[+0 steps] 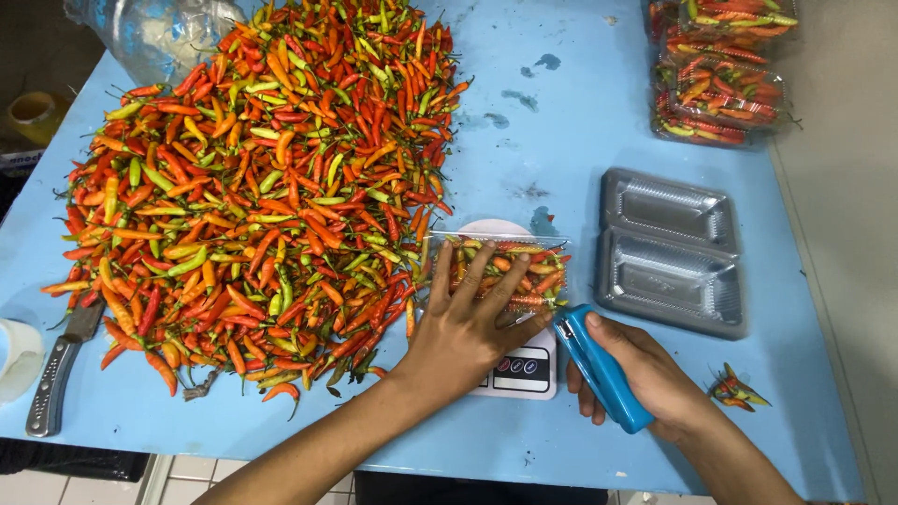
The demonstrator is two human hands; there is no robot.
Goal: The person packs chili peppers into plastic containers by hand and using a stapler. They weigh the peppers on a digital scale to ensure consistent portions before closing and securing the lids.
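Now we press left hand [465,327], fingers spread, flat on clear chilli-filled clamshell box [510,271] atop kitchen scale [524,369]; our right hand [636,374] grips blue stapler [599,367] at box edge, beside chilli pile [262,187].

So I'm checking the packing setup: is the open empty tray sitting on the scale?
No. The empty tray lies on the blue table, right of the scale, which carries the chilli-filled box.
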